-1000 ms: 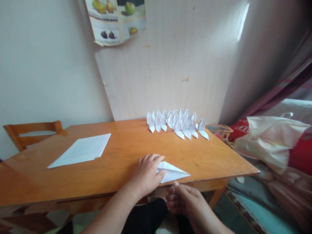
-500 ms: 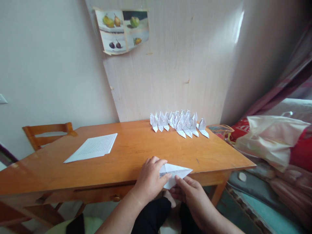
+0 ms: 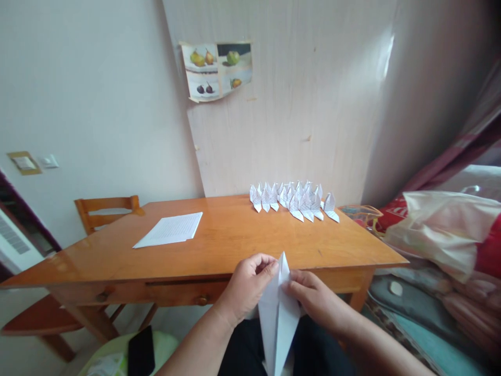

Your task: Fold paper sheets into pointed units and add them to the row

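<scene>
A folded white paper [image 3: 278,318] hangs in front of the table edge, its pointed tip up and a crease running down its middle. My left hand [image 3: 252,282] pinches its left edge near the tip. On the right edge, slightly lower, my right hand [image 3: 311,295] grips the paper between thumb and fingers. Several folded paper figures [image 3: 297,201] stand in a group at the back right of the table. A stack of printed sheets [image 3: 170,230] lies on the table's left part.
The wooden table [image 3: 227,235] has drawers under its front edge. A chair [image 3: 107,209] stands behind its left end, and a stool [image 3: 43,316] is at lower left. A black phone-like object [image 3: 141,352] lies below. Bags [image 3: 442,224] are piled at right.
The paper has turned from pointing right to pointing up and shows its long shape. Both hands now hold opposite edges near the tip. The view has shifted left.
</scene>
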Demonstrator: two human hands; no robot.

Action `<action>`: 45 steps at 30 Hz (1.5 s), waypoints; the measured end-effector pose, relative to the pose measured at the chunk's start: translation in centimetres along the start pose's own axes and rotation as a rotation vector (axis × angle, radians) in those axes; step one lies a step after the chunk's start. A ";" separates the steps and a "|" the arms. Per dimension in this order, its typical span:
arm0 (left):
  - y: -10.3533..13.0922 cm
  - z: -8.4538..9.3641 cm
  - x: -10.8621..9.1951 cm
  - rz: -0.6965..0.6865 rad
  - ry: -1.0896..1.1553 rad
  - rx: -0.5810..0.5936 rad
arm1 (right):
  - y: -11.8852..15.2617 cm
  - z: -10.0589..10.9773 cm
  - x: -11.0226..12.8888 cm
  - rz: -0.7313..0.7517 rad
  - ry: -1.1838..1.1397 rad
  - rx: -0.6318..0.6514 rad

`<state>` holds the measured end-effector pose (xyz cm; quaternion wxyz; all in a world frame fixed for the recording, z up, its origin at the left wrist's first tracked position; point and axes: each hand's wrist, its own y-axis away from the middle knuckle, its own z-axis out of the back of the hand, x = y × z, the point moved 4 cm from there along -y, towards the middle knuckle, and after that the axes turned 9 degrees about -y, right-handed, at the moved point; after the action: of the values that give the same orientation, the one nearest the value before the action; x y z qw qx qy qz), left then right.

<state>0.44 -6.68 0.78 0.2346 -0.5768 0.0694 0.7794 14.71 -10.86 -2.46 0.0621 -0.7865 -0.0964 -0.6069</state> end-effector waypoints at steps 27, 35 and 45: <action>3.1 1.3 -1.6 -0.024 0.290 -0.162 | 0.6 -2.9 3.0 0.206 0.134 -0.046; 3.3 1.4 -1.8 -0.020 0.329 -0.123 | 1.0 -3.0 3.4 0.194 0.149 -0.063; 3.4 1.5 -1.7 -0.019 0.314 -0.133 | 1.1 -3.0 3.3 0.212 0.188 -0.059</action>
<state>-1.97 -9.60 2.28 0.1898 -0.7064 0.0481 0.6802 12.90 -12.33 1.49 0.1116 -0.7333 0.0113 -0.6706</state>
